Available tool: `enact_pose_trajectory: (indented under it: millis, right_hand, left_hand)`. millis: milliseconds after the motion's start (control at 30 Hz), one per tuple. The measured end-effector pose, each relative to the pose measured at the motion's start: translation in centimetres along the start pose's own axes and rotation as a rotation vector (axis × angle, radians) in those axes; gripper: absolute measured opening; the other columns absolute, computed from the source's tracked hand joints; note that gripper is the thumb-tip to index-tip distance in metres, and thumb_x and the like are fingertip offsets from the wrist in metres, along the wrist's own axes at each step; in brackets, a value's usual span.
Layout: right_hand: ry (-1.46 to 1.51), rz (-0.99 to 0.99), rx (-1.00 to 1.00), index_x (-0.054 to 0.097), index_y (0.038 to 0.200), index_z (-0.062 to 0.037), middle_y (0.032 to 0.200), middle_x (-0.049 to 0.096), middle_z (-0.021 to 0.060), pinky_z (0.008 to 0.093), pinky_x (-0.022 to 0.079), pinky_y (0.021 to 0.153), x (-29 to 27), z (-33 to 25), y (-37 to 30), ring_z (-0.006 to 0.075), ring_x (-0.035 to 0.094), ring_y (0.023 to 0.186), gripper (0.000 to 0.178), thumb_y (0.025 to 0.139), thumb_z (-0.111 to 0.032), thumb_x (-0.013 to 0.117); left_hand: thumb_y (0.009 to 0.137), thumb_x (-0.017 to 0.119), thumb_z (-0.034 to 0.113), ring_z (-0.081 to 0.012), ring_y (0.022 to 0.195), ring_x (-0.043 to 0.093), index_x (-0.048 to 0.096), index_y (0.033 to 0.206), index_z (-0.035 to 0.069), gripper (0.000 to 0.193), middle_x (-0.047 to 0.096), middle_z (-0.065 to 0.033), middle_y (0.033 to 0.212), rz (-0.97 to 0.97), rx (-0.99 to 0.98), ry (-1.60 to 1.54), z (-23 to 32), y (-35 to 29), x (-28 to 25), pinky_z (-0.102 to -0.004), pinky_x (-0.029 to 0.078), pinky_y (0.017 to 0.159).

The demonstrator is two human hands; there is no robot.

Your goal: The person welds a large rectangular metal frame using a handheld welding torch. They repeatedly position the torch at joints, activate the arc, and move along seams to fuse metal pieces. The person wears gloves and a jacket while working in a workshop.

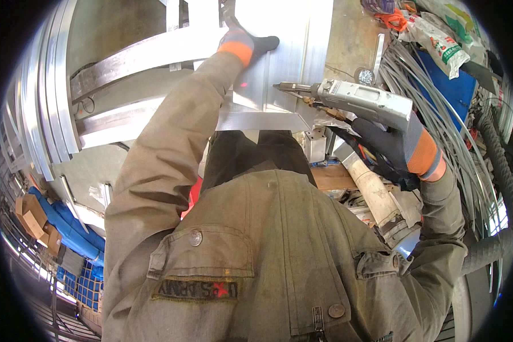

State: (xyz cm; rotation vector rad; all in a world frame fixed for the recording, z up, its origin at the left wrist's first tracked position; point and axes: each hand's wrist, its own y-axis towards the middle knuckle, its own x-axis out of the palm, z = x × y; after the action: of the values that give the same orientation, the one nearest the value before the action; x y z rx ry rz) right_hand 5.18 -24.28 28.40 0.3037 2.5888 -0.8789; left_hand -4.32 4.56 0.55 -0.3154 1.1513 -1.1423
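Observation:
My right hand [389,142], in a dark glove with an orange cuff, is closed round the handle of a silver welding gun [356,98]. The gun's narrow nozzle points left over a bright metal panel [288,54], its tip apart from my left hand. A small red light spot shows on the panel left of the nozzle. My left hand [246,44], gloved the same way, rests at the panel's left edge. Its thumb stretches out to the right over the metal; the other fingers are partly hidden and lost in glare.
Long metal bars [125,60] run from the panel to a stack of aluminium profiles [54,85] at left. Grey rods [433,94], a thick ribbed hose [499,154] and plastic bags [436,43] crowd the right. Cardboard boxes [37,222] lie by a blue wrap at lower left.

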Motion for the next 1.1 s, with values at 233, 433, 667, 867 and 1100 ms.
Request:
enact_pose_trajectory:
  millis: [233,433,667,867,1100]
  right_hand:
    - [-0.075,-0.114,-0.086,0.075,0.142,-0.0081,0.119,0.083,0.0153,0.0373,0.062,0.086,-0.8,-1.8,2.8,0.0238,0.081,0.097,0.041,0.105,-0.026,0.077]
    - [-0.117,-0.186,0.066,0.075,0.143,-0.0091,0.12,0.083,0.0156,0.0385,0.063,0.089,-0.6,-1.7,4.1,0.0247,0.081,0.102,0.042,0.105,-0.028,0.077]
    - [-0.047,-0.15,0.065,0.078,0.134,-0.0025,0.118,0.082,0.0148,0.0376,0.061,0.089,-0.6,-0.5,3.8,0.022,0.077,0.103,0.033,0.104,-0.017,0.077]
    - [0.048,-0.033,0.048,0.078,0.135,-0.0038,0.118,0.082,0.0154,0.0379,0.061,0.088,-2.5,1.5,1.8,0.0205,0.077,0.103,0.033,0.104,-0.017,0.078]
    - [0.101,0.043,0.112,0.079,0.132,-0.0026,0.1,0.082,0.0104,0.0329,0.061,0.074,-3.3,4.2,-0.7,0.0138,0.074,0.081,0.034,0.104,-0.023,0.081]
  left_hand:
    - [0.072,0.094,0.064,-0.0505,0.143,0.061,0.017,0.17,-0.005,0.143,0.059,-0.0351,0.156,-0.013,-0.111,0.016,0.6,-0.5,-0.5,-0.0511,0.051,0.121]
    - [0.07,0.095,0.066,-0.0473,0.144,0.061,0.021,0.169,-0.007,0.144,0.06,-0.0331,0.156,0.072,-0.003,-0.079,-0.5,-0.9,0.5,-0.0481,0.051,0.122]
    - [0.074,0.099,0.052,-0.0419,0.137,0.065,0.023,0.166,-0.01,0.134,0.062,-0.0324,0.149,0.118,0.093,-0.129,-1.5,-2.6,0.8,-0.0463,0.055,0.116]
    - [0.073,0.103,0.041,-0.0377,0.131,0.067,0.028,0.161,-0.014,0.128,0.062,-0.0314,0.147,0.131,0.198,-0.221,-4.2,-6.4,2.6,-0.0459,0.057,0.113]
    - [0.075,0.103,0.04,-0.036,0.124,0.072,0.023,0.162,-0.015,0.13,0.065,-0.0311,0.143,0.068,0.152,-0.415,-4.4,-4.8,1.6,-0.0432,0.062,0.105]
